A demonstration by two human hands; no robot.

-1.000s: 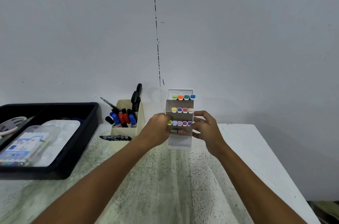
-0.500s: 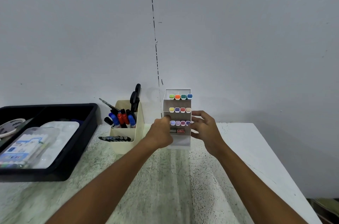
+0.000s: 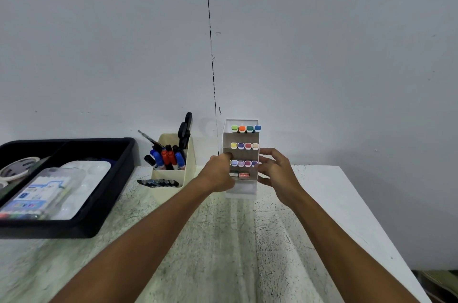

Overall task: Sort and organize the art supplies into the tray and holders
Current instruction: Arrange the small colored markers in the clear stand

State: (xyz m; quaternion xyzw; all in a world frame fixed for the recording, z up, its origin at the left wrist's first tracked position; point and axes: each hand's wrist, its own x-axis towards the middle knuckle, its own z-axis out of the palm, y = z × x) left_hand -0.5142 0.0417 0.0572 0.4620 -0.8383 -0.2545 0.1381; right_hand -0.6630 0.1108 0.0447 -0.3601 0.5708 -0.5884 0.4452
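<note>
Head view, one frame. A white tiered marker holder (image 3: 241, 154) stands upright on the speckled table (image 3: 223, 240), near the wall (image 3: 322, 54). Top tier: four markers (image 3: 245, 128) with green, orange, dark green and blue caps. Second tier: four, yellow, blue, red and tan. Third tier: a row of pale blue, lilac, magenta and blue caps, its left end covered by a hand. Fourth tier: two small items, one grey and one red, too blurred to name.

The left hand (image 3: 218, 173) lies against the holder's left side, fingers curled around its edge at the third tier. The right hand (image 3: 277, 173) meets the right side, fingers (image 3: 266, 152) bent onto the wall of the holder between the second and fourth tiers. The holder is clasped between both hands; whether its base rests fully on the table cannot be told for certain.

Just left of the holder, apart from it, a cream pen cup (image 3: 173, 168) contains blue, red and black markers, black-handled scissors (image 3: 186, 129) and a thin grey tool leaning left. A dark row of small items (image 3: 158, 182) lies at the cup's front.

At far left a black tray (image 3: 109, 178) holds a clear packet with a blue label (image 3: 37, 193), a white palette (image 3: 86, 173) beneath it and a roll of tape (image 3: 17, 168) in the rear compartment.
</note>
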